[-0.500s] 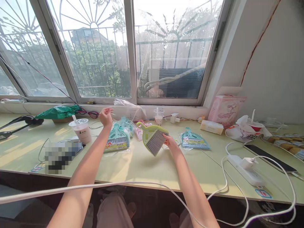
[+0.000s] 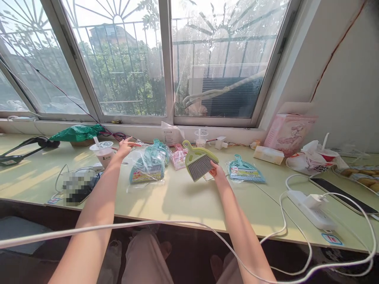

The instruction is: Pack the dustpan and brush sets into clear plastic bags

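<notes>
My right hand [image 2: 217,171] grips the edge of a lime-green dustpan [image 2: 187,146] and holds it tilted above the table. A small brush with grey bristles [image 2: 199,166] lies nested in the dustpan. My left hand [image 2: 124,149] hangs with fingers stretched out and nothing in them, left of a stack of bagged teal dustpan sets [image 2: 148,173]. A crumpled clear plastic bag [image 2: 145,156] lies over that stack. Behind it are another teal set [image 2: 158,148] and a pink one [image 2: 179,157]. One bagged teal-blue set [image 2: 245,172] lies to the right.
A milk tea cup [image 2: 102,153] stands behind my left forearm, and another clear cup [image 2: 201,139] near the window. At right are a power strip [image 2: 310,211], a phone [image 2: 340,193], a tissue pack [image 2: 268,155] and a pink box [image 2: 291,134]. A white cable [image 2: 142,224] crosses in front.
My left hand has opened and moved left and slightly down. The clear bag that was in the air beside it now lies on the teal sets. The green dustpan has turned slightly.
</notes>
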`<state>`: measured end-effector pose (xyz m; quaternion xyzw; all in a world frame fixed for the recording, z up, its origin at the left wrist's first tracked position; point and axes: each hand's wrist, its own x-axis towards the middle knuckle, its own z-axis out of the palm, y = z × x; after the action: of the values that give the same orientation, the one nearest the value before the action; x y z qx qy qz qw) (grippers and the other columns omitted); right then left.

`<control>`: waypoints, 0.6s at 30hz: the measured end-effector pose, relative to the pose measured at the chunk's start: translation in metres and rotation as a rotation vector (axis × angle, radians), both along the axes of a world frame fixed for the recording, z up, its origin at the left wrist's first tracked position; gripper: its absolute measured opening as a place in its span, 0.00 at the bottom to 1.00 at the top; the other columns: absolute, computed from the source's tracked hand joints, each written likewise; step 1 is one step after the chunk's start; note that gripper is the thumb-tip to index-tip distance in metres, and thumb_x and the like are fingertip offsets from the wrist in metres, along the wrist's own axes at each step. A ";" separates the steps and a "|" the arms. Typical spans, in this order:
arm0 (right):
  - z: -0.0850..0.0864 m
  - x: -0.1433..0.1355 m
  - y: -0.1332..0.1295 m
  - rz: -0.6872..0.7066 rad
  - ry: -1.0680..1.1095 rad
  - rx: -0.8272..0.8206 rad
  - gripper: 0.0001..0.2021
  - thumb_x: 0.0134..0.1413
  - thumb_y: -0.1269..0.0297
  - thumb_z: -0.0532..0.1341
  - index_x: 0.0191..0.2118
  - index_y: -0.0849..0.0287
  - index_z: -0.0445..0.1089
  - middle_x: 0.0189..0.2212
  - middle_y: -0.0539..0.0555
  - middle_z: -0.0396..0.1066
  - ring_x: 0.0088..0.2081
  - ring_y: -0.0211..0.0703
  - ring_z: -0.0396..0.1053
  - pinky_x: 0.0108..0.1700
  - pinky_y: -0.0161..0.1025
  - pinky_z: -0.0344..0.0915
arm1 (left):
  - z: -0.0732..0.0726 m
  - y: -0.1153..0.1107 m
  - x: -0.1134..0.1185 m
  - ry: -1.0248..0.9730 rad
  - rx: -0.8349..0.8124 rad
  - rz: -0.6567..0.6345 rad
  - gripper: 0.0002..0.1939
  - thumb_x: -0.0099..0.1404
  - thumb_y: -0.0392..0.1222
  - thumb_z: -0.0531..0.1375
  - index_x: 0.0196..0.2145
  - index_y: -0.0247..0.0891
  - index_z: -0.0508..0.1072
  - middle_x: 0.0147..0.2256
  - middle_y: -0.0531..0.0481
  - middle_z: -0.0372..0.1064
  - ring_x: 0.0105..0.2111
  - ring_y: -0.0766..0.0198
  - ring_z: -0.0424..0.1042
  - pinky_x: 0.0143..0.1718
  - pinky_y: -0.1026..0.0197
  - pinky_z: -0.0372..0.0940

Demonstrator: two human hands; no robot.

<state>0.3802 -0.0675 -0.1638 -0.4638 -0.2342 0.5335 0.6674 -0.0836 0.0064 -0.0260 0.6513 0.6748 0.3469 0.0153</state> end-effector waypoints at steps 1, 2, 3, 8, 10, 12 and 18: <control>0.000 0.000 0.000 0.017 -0.013 0.005 0.10 0.49 0.62 0.74 0.33 0.55 0.73 0.26 0.51 0.79 0.30 0.46 0.79 0.35 0.38 0.76 | -0.005 0.001 0.001 0.035 -0.064 0.004 0.22 0.69 0.32 0.52 0.49 0.44 0.84 0.70 0.45 0.62 0.74 0.39 0.48 0.69 0.20 0.29; 0.000 -0.001 -0.001 0.035 -0.024 0.004 0.10 0.49 0.62 0.74 0.34 0.55 0.74 0.26 0.51 0.79 0.31 0.46 0.79 0.36 0.39 0.76 | -0.009 0.001 0.005 0.061 -0.101 0.001 0.24 0.69 0.31 0.52 0.50 0.44 0.84 0.72 0.46 0.59 0.75 0.40 0.44 0.69 0.20 0.24; 0.000 -0.002 -0.001 0.055 -0.035 -0.005 0.10 0.49 0.62 0.74 0.34 0.55 0.74 0.26 0.51 0.79 0.31 0.47 0.80 0.36 0.39 0.76 | -0.013 -0.001 0.011 0.083 -0.091 0.002 0.24 0.68 0.31 0.53 0.53 0.44 0.83 0.73 0.46 0.56 0.76 0.40 0.41 0.68 0.21 0.20; 0.002 -0.010 -0.002 0.156 -0.120 -0.076 0.09 0.50 0.65 0.74 0.34 0.57 0.74 0.26 0.52 0.79 0.30 0.46 0.80 0.38 0.39 0.77 | -0.037 -0.033 0.058 0.182 0.282 0.087 0.24 0.71 0.44 0.58 0.62 0.40 0.76 0.76 0.39 0.45 0.76 0.38 0.38 0.72 0.27 0.20; 0.003 -0.017 -0.003 0.194 -0.136 -0.076 0.08 0.50 0.66 0.73 0.34 0.58 0.75 0.26 0.53 0.79 0.31 0.46 0.80 0.37 0.39 0.77 | -0.053 -0.053 0.075 0.285 0.237 0.045 0.26 0.70 0.48 0.60 0.62 0.37 0.75 0.75 0.35 0.46 0.75 0.34 0.41 0.72 0.25 0.23; 0.003 -0.025 -0.006 0.231 -0.145 -0.061 0.07 0.49 0.67 0.73 0.34 0.59 0.76 0.27 0.54 0.80 0.31 0.46 0.80 0.37 0.39 0.77 | -0.071 -0.069 0.088 0.355 0.128 0.057 0.26 0.68 0.46 0.62 0.61 0.32 0.76 0.72 0.29 0.53 0.73 0.32 0.48 0.72 0.25 0.29; 0.005 -0.035 -0.012 0.331 -0.152 -0.006 0.07 0.48 0.67 0.74 0.33 0.59 0.78 0.30 0.57 0.82 0.37 0.52 0.82 0.44 0.45 0.78 | -0.080 -0.077 0.109 0.368 -0.052 0.052 0.20 0.72 0.31 0.51 0.51 0.33 0.81 0.51 0.32 0.77 0.58 0.41 0.72 0.57 0.45 0.67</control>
<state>0.3451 -0.0793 -0.1588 -0.4600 -0.3552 0.6002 0.5495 0.0251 -0.0707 -0.1065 0.6855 0.6914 0.2047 -0.1007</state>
